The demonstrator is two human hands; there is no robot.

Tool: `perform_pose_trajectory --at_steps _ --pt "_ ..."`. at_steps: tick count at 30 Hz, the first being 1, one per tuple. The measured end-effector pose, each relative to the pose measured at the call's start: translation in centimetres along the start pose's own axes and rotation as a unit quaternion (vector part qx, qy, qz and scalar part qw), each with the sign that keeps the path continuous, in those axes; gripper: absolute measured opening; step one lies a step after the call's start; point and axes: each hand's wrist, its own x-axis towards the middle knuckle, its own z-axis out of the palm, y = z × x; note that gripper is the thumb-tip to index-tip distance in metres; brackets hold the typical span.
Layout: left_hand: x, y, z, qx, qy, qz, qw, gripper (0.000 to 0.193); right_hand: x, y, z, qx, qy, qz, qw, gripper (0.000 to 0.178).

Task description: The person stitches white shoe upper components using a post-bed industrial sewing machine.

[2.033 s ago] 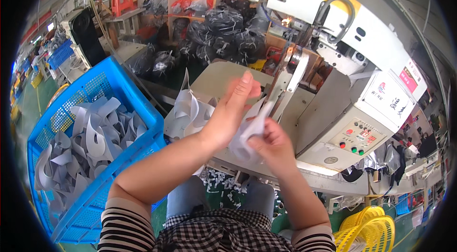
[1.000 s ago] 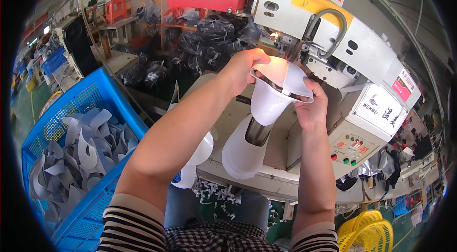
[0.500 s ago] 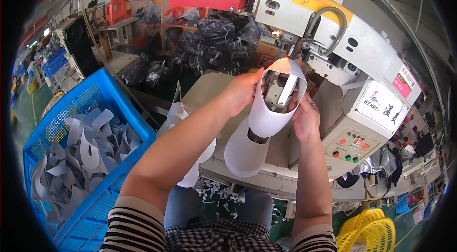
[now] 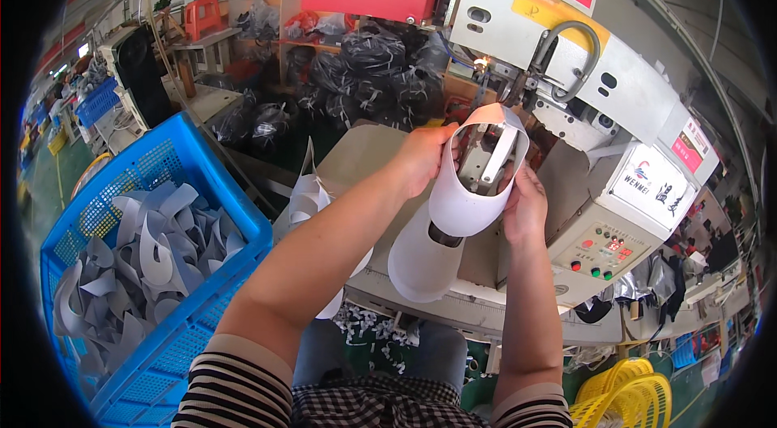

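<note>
The machine [image 4: 623, 68] has a smooth, painted-looking pale casing with a low sheen; its arm [image 4: 475, 167] shows bare, greyish metal. At the machine's arm, the upper white piece [image 4: 465, 211] and the lower white piece [image 4: 421, 270] look thin, smooth and matt, plastic or stiff cloth, hard to tell which. Left of the machine, the blue crate [image 4: 261, 226] is perforated plastic, slightly glossy along its rim, and the greyish strips [image 4: 166, 254] inside it look matt. Beyond, also left of the machine, the black bags [image 4: 372, 56] are shiny, crinkled plastic.
</note>
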Motion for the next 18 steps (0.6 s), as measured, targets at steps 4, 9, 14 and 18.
perform_pose_trajectory --at_steps 4,9,14,18 --pt "-0.5 0.1 1.3 -0.009 0.063 -0.006 0.998 0.025 -0.4 -0.4 1.5 -0.001 0.067 0.000 0.998 0.027" --pt "-1.9 0.4 2.2 -0.008 0.049 -0.044 0.998 0.025 -0.2 0.7 0.8 -0.058 0.093 -0.025 0.994 0.033" --pt "-2.0 0.2 1.7 0.177 0.179 0.043 0.967 0.034 -0.1 1.4 1.4 -0.118 0.145 -0.015 0.982 0.037" --pt "-1.0 -1.7 1.2 0.145 0.227 0.008 0.963 0.041 -0.4 2.6 1.2 -0.135 0.154 0.045 0.978 0.040"
